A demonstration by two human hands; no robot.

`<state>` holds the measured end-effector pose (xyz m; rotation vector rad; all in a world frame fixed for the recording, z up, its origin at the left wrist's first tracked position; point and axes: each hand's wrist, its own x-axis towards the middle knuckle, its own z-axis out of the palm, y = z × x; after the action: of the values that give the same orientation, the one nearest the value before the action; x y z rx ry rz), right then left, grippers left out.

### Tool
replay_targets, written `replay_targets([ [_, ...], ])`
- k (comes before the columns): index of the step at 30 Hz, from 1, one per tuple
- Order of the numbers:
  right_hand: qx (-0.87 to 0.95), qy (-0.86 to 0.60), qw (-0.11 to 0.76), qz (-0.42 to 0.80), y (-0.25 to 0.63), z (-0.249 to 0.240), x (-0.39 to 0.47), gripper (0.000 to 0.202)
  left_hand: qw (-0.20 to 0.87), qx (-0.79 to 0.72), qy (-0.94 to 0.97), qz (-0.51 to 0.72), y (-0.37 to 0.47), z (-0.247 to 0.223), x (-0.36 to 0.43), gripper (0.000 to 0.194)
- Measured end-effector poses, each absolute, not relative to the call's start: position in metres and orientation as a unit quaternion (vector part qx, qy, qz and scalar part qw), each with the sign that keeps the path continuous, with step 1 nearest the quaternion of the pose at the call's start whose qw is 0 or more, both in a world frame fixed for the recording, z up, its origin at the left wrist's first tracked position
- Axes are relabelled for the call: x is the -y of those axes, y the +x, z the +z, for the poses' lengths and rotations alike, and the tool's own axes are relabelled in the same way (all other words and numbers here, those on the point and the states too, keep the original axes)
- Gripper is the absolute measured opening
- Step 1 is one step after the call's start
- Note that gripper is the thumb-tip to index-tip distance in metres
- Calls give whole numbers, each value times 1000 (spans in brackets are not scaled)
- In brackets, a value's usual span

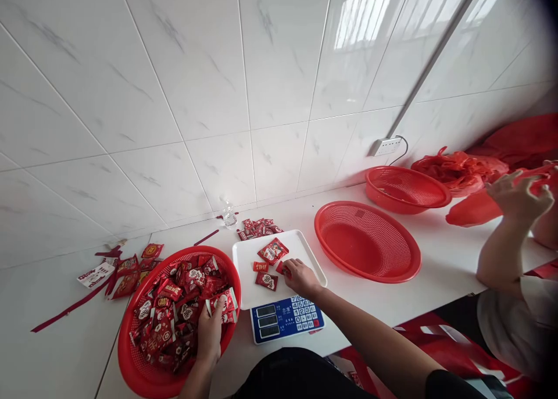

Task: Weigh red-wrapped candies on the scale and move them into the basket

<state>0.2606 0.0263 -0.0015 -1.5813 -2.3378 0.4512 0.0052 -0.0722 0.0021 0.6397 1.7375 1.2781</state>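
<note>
My left hand is closed on a red and white candy packet at the right side of a red basket full of similar packets. Over a white scale tray, my right hand pinches a small red packet. Nearby on the tray lie a larger red packet, a small red packet and a dark red packet. The scale's blue keypad panel faces me below the tray.
Behind the tray are a pile of small packets and a clear bottle. Two red baskets, one near and one farther, stand to the right. A co-worker's hand is near red bags. More packets lie left.
</note>
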Motion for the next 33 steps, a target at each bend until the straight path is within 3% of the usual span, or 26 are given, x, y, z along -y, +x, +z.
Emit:
replay_targets([
  [8,671,-706,205,97,348,16,-54,26,451,-681,232,529,3,-7,72,34],
  [13,600,-781,157,77,388,16,-66,49,458,-684,239,515,2,-9,70,37],
  [17,688,-713,114,70,344,8,-65,59,456,-687,227,518,2,-10,70,37],
  [26,864,-453,16,220,211,1,-52,82,461,-687,211,521,3,-5,71,32],
  [29,881,-429,11,196,207,-6,-53,76,446,-697,217,517,4,-1,71,30],
  [33,877,-447,81,157,219,-12,-55,58,451,-702,214,509,4,1,70,30],
])
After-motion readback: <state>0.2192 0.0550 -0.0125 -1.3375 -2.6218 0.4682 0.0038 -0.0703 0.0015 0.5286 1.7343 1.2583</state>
